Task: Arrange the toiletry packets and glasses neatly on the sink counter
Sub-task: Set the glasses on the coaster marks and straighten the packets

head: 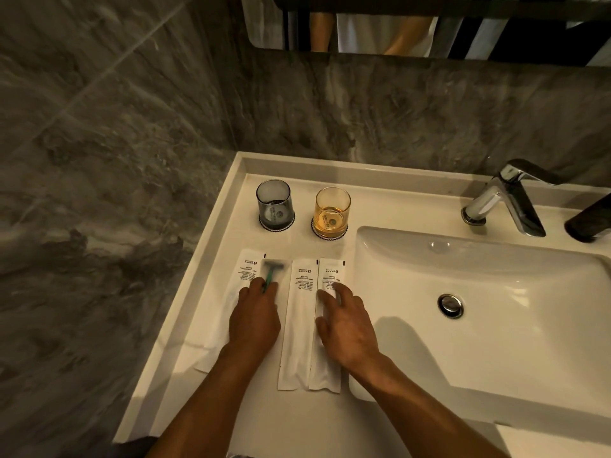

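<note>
The razor point(271, 272) is motion-blurred, and its handle end is hidden under the left hand point(256, 317). The print on the three packets point(299, 322) is too small to read. The right hand point(347, 320) covers the middle of the packet nearest the basin. A dark object point(590, 221) at the counter's back right is cut off by the frame edge.
</note>
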